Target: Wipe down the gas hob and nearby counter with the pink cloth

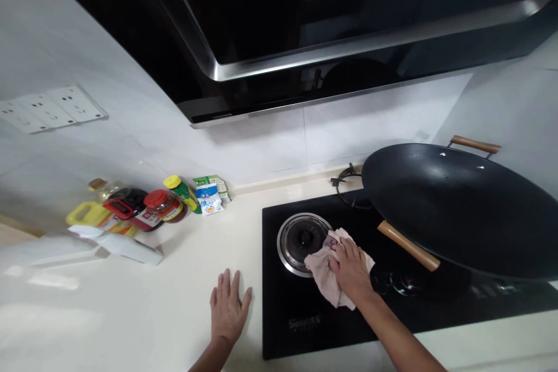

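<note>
My right hand (349, 267) presses a pale pink cleaning cloth (325, 276) onto the black glass gas hob (281, 308). The bunched cloth lies against the right edge of the left burner (304, 239) and partly covers its metal ring. Under my palm, part of the cloth is hidden. My left hand (229, 308) rests flat on the white countertop (174, 308), left of the hob, its fingers spread and nothing in them. To the right of the cloth stands a large black wok (457, 209) with wooden handles; its near handle (408, 245) juts toward my right hand.
A dark range hood (349, 87) hangs low over the hob. Several sauce bottles, a red-lidded jar (165, 206) and seasoning packets (209, 199) stand along the back left, with a white handled object (117, 244) before them. Behind the hob lies a black cord (344, 177).
</note>
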Demonstrator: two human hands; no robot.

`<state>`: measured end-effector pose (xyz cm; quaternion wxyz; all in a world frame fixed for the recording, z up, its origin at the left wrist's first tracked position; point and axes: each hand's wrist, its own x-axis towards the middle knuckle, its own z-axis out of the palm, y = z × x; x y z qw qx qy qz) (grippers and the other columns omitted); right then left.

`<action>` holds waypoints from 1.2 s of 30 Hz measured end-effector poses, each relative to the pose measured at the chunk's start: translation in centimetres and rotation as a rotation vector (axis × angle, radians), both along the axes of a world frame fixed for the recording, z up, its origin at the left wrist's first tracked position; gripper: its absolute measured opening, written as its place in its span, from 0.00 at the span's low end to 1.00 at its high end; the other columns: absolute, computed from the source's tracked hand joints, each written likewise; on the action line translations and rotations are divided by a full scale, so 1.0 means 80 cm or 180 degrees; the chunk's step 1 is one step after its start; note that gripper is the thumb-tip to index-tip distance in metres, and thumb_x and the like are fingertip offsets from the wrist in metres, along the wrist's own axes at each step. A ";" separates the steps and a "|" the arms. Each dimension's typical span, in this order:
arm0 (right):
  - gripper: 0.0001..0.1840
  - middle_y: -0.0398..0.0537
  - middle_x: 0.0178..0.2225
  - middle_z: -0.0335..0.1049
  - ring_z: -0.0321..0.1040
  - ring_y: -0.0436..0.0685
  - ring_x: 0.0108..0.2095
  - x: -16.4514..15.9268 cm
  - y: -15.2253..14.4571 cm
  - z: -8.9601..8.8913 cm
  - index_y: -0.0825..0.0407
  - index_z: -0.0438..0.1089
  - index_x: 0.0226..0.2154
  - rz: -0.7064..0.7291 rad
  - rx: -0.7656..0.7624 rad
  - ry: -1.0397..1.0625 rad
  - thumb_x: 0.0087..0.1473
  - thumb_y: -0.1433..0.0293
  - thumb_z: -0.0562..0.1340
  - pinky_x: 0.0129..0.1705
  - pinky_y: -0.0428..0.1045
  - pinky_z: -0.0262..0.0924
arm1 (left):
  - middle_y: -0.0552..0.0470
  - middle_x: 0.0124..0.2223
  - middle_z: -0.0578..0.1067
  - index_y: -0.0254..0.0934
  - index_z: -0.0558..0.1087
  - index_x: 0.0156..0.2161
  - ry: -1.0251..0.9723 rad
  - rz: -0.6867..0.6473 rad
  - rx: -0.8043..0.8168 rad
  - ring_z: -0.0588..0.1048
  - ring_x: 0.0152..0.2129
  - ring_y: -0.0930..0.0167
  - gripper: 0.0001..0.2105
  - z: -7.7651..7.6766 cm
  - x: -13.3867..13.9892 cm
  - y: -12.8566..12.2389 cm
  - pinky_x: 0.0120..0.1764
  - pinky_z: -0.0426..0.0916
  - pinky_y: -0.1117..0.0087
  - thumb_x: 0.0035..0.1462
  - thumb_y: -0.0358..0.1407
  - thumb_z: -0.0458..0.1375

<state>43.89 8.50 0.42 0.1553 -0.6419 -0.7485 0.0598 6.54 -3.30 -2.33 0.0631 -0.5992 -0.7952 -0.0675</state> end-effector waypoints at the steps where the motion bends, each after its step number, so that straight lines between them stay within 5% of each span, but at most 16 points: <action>1: 0.23 0.63 0.67 0.61 0.51 0.72 0.69 -0.004 -0.009 -0.001 0.53 0.71 0.57 0.0029 -0.0028 -0.0026 0.65 0.62 0.56 0.69 0.69 0.44 | 0.36 0.72 0.61 0.36 0.66 0.67 0.0003 0.0006 0.0003 0.57 0.71 0.52 0.30 0.000 0.001 0.000 0.68 0.57 0.44 0.68 0.50 0.45; 7: 0.38 0.64 0.73 0.49 0.41 0.82 0.72 -0.049 -0.111 -0.022 0.48 0.67 0.62 0.0839 -0.0294 0.0062 0.52 0.53 0.69 0.68 0.76 0.40 | 0.37 0.73 0.61 0.38 0.67 0.67 -0.0027 0.0028 0.0045 0.56 0.71 0.53 0.29 -0.004 0.001 0.001 0.68 0.56 0.44 0.67 0.50 0.46; 12: 0.31 0.56 0.74 0.48 0.38 0.79 0.73 -0.045 -0.136 -0.021 0.47 0.70 0.58 0.1674 -0.0766 0.0158 0.53 0.56 0.67 0.71 0.74 0.31 | 0.37 0.72 0.62 0.38 0.66 0.67 0.0020 -0.0003 0.0083 0.57 0.71 0.54 0.29 -0.010 -0.005 0.001 0.67 0.57 0.45 0.67 0.50 0.47; 16: 0.30 0.60 0.74 0.48 0.34 0.76 0.74 -0.010 -0.085 0.007 0.54 0.69 0.60 0.1107 -0.1160 -0.0120 0.55 0.65 0.63 0.73 0.70 0.25 | 0.36 0.72 0.62 0.37 0.66 0.67 0.0053 -0.0049 0.0135 0.57 0.71 0.53 0.29 -0.014 -0.009 0.000 0.66 0.58 0.44 0.67 0.49 0.47; 20: 0.32 0.63 0.74 0.46 0.38 0.76 0.74 0.014 -0.024 0.032 0.59 0.64 0.65 0.0372 -0.1416 -0.0471 0.60 0.69 0.57 0.72 0.66 0.34 | 0.36 0.71 0.64 0.37 0.68 0.65 0.0094 -0.0078 0.0249 0.59 0.70 0.53 0.28 -0.017 -0.009 0.000 0.66 0.59 0.45 0.67 0.49 0.48; 25: 0.31 0.68 0.71 0.51 0.46 0.76 0.72 0.025 0.027 0.031 0.60 0.62 0.66 -0.0097 -0.1341 -0.0743 0.63 0.70 0.54 0.68 0.65 0.43 | 0.36 0.71 0.64 0.37 0.68 0.65 0.0095 -0.0130 0.0334 0.59 0.69 0.53 0.28 -0.019 -0.010 -0.002 0.65 0.59 0.46 0.67 0.49 0.48; 31: 0.28 0.66 0.70 0.53 0.47 0.72 0.71 0.052 0.098 0.027 0.59 0.64 0.63 -0.0157 -0.1102 -0.0779 0.63 0.72 0.51 0.69 0.63 0.40 | 0.36 0.71 0.64 0.37 0.68 0.66 0.0105 -0.0129 0.0341 0.59 0.70 0.53 0.28 -0.023 -0.012 -0.003 0.66 0.58 0.44 0.67 0.48 0.48; 36: 0.25 0.64 0.64 0.62 0.55 0.69 0.66 0.050 0.165 0.036 0.57 0.68 0.58 0.0041 -0.0952 -0.0740 0.58 0.73 0.55 0.65 0.61 0.46 | 0.37 0.71 0.63 0.38 0.67 0.66 0.0098 -0.0128 0.0333 0.58 0.70 0.54 0.28 -0.024 -0.013 -0.004 0.66 0.59 0.44 0.67 0.48 0.48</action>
